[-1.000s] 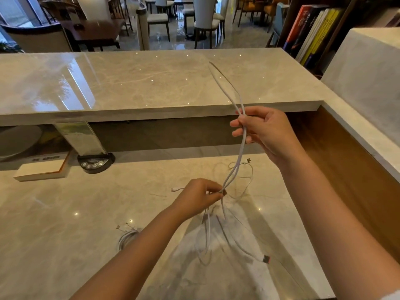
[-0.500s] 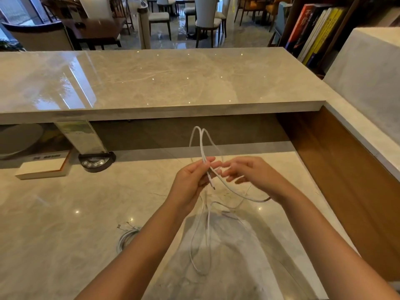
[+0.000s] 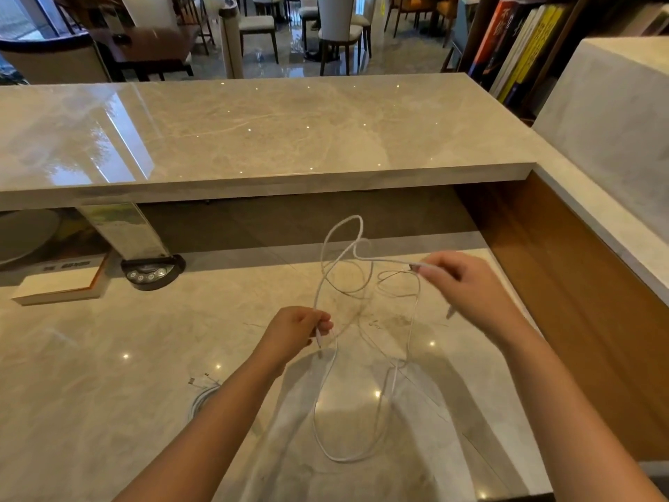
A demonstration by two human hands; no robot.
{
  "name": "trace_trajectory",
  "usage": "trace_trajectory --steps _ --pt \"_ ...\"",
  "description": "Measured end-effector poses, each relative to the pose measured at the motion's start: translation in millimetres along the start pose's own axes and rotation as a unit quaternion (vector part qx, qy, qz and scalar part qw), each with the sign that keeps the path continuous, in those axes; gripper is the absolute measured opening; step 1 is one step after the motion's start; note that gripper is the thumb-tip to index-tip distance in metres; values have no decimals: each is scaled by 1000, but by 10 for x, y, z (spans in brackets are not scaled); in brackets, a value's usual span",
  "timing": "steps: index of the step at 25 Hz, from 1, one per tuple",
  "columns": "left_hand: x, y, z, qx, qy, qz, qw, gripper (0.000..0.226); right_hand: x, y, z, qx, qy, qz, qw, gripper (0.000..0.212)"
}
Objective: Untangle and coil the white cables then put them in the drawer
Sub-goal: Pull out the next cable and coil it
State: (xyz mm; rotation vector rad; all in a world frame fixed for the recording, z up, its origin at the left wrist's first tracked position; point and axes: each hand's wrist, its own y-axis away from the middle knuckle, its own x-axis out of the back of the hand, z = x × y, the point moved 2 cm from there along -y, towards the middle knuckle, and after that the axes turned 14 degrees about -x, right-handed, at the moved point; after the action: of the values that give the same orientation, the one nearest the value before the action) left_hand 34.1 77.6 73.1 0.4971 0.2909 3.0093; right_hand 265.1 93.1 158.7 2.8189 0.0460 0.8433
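Note:
A thin white cable (image 3: 327,393) hangs in loose loops between my two hands above the marble desk (image 3: 90,375). My left hand (image 3: 295,329) pinches the cable near one plug end, which points down. My right hand (image 3: 467,288) grips another stretch of the same cable farther right and higher. A loop rises above the hands and a long loop sags onto the desk below them. A second white cable (image 3: 202,394), coiled, lies on the desk to the left of my left forearm, partly hidden by it. No drawer is in view.
A raised marble counter (image 3: 253,139) runs across behind the desk. A wooden side panel (image 3: 579,302) closes the right side. At the back left stand a black button unit (image 3: 152,271), a white book (image 3: 58,288) and a clear sign holder (image 3: 123,230).
My hands were together at the cable's middle; they have now pulled apart, the right moving right and the left dropping lower. The loops have spread wider.

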Motion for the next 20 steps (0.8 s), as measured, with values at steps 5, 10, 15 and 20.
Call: trace_trajectory --steps 5,10,15,20 --pt "-228 114 -224 29 -194 -190 962 32 146 -13 -215 -4 -215 -43 976 22" --pt "-75 317 324 15 -333 -385 861 41 122 -66 -380 -17 -187 -99 977 19" --pt "285 120 1272 -292 -173 -58 939 34 120 -47 -612 31 -156 -181 971 11" --pt "136 33 1145 -288 -54 -40 955 14 193 -119 -716 59 -181 -147 971 15"
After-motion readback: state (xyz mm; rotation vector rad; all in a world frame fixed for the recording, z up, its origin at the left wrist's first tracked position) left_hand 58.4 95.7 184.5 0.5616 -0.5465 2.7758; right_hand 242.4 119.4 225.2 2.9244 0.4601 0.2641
